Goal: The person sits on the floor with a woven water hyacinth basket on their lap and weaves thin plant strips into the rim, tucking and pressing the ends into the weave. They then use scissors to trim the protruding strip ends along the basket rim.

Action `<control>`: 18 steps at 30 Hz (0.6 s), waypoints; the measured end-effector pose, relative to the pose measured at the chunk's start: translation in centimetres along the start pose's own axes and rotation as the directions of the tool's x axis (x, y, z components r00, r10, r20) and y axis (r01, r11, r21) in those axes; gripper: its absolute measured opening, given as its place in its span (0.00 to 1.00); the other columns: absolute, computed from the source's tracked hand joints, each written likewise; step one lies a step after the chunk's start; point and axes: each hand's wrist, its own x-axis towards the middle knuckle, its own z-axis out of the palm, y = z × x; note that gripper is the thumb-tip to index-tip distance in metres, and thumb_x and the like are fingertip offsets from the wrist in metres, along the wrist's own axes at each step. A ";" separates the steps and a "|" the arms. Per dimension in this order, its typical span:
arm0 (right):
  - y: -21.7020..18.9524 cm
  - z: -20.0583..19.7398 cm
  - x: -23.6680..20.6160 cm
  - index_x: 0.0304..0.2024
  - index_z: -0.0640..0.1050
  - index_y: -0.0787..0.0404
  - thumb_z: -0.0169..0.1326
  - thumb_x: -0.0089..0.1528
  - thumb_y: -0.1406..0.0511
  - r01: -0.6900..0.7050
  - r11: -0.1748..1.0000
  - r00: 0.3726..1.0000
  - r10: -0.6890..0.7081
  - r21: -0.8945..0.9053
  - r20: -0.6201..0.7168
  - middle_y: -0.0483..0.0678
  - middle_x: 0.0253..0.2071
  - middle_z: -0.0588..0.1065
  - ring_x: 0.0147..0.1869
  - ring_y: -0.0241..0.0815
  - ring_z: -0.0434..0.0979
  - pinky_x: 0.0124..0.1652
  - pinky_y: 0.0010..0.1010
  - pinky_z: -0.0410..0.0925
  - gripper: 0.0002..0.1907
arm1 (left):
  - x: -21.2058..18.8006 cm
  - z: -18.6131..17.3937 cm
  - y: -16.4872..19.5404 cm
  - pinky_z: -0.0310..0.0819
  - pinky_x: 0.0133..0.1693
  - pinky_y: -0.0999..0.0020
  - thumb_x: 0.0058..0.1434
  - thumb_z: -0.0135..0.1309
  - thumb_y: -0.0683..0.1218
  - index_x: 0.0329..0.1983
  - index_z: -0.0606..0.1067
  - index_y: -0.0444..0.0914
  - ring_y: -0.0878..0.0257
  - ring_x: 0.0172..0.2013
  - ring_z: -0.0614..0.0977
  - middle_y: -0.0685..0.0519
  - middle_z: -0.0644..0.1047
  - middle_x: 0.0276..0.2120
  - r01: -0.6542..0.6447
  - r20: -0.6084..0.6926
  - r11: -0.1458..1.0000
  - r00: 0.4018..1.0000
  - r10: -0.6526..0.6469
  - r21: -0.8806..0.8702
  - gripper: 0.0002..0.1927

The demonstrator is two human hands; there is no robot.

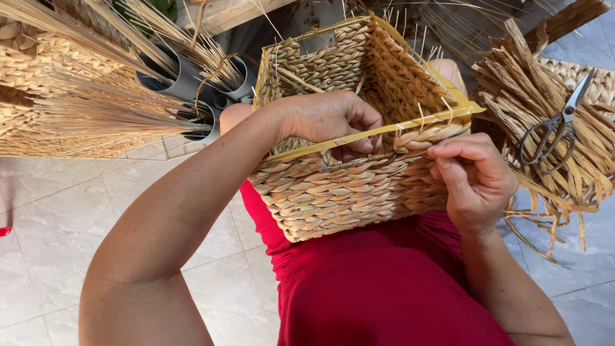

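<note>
A square woven straw basket (339, 192) with a yellow frame along its rim rests on my lap, over red clothing. My left hand (330, 118) reaches over the near rim, with its fingers curled inside against the wall and pinching the weave at the top edge. Just to the right, my right hand (474, 176) is at the outside of the near rim, thumb and fingers pinched on a braided strand (426, 134) at the top row. Thin straw stakes stick up along the rim.
A bundle of dried flat fibre (544, 96) lies on my right with metal scissors (554, 125) on top. Bundles of thin straw (96, 109) and grey plastic pipes (186, 77) are on my left. Pale tiled floor (57, 211) lies below.
</note>
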 end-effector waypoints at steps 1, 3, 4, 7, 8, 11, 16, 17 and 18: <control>0.0 0.0 0.0 0.46 0.76 0.68 0.52 0.74 0.77 -0.007 1.000 1.000 0.007 0.005 0.003 0.51 0.46 0.76 0.38 0.31 0.75 0.39 0.17 0.70 0.03 | -0.1 0.1 0.1 0.76 0.29 0.74 0.67 0.57 0.46 0.44 0.80 0.36 0.71 0.26 0.79 0.58 0.79 0.28 -0.004 0.003 1.000 1.000 0.004 0.001 0.09; 0.1 0.0 0.0 0.46 0.76 0.68 0.53 0.74 0.77 -0.016 1.000 1.000 0.016 0.026 0.002 0.51 0.46 0.75 0.38 0.31 0.75 0.39 0.17 0.70 0.02 | -0.4 0.1 0.7 0.77 0.29 0.73 0.68 0.54 0.47 0.44 0.79 0.36 0.70 0.26 0.80 0.57 0.79 0.28 0.023 -0.028 1.000 0.999 -0.023 0.002 0.10; 0.2 -0.1 -0.1 0.46 0.76 0.68 0.53 0.74 0.77 -0.020 0.999 1.000 0.020 0.035 0.003 0.51 0.46 0.75 0.38 0.32 0.75 0.39 0.18 0.70 0.02 | -0.6 0.1 1.2 0.79 0.30 0.73 0.70 0.52 0.49 0.44 0.79 0.35 0.70 0.27 0.82 0.57 0.80 0.29 0.054 -0.064 0.999 0.997 -0.054 -0.003 0.12; 0.4 -0.9 -0.2 0.46 0.76 0.68 0.53 0.74 0.76 -0.038 0.986 0.999 0.039 0.161 -0.005 0.52 0.45 0.76 0.37 0.33 0.75 0.38 0.19 0.70 0.02 | -1.8 -0.3 3.1 0.81 0.35 0.73 0.70 0.49 0.52 0.49 0.78 0.39 0.70 0.32 0.84 0.58 0.82 0.34 0.081 -0.205 0.995 0.976 -0.069 0.051 0.14; 0.6 -1.3 -0.2 0.46 0.76 0.68 0.53 0.74 0.76 -0.048 0.975 0.998 0.053 0.217 -0.019 0.53 0.44 0.76 0.36 0.33 0.75 0.38 0.20 0.70 0.02 | -2.5 -0.5 3.8 0.82 0.36 0.73 0.70 0.49 0.52 0.52 0.78 0.42 0.71 0.34 0.85 0.59 0.83 0.37 0.083 -0.256 0.993 0.965 -0.059 0.083 0.15; 1.3 -2.4 -0.8 0.47 0.76 0.68 0.52 0.75 0.75 -0.059 0.938 0.991 0.096 0.341 -0.095 0.53 0.44 0.77 0.37 0.35 0.76 0.38 0.23 0.71 0.02 | -5.0 -0.6 5.3 0.81 0.38 0.73 0.70 0.50 0.53 0.52 0.78 0.39 0.69 0.35 0.86 0.56 0.84 0.39 0.039 -0.461 0.997 0.887 -0.007 0.061 0.16; 2.9 -5.1 -2.0 0.49 0.75 0.68 0.52 0.76 0.74 -0.095 0.966 0.971 0.143 0.240 -0.193 0.53 0.43 0.78 0.37 0.36 0.77 0.40 0.24 0.72 0.01 | -10.5 2.3 5.7 0.79 0.42 0.74 0.73 0.51 0.49 0.53 0.79 0.34 0.70 0.37 0.83 0.54 0.83 0.39 -0.067 -0.659 0.938 0.694 0.289 0.341 0.15; 3.3 -5.9 -2.0 0.49 0.75 0.68 0.52 0.76 0.74 -0.116 0.971 0.964 0.161 0.210 -0.212 0.53 0.43 0.78 0.37 0.36 0.77 0.41 0.24 0.72 0.01 | -11.3 3.2 5.4 0.76 0.39 0.74 0.72 0.53 0.47 0.52 0.79 0.34 0.69 0.36 0.81 0.54 0.83 0.39 -0.026 -0.712 0.930 0.636 0.297 0.366 0.14; 3.7 -6.8 -2.0 0.50 0.75 0.68 0.52 0.76 0.74 -0.139 0.974 0.956 0.179 0.180 -0.232 0.52 0.43 0.78 0.38 0.35 0.76 0.41 0.24 0.72 0.01 | -12.1 4.3 4.9 0.73 0.37 0.73 0.71 0.54 0.46 0.51 0.80 0.34 0.68 0.34 0.79 0.53 0.83 0.38 0.017 -0.759 0.923 0.575 0.306 0.386 0.13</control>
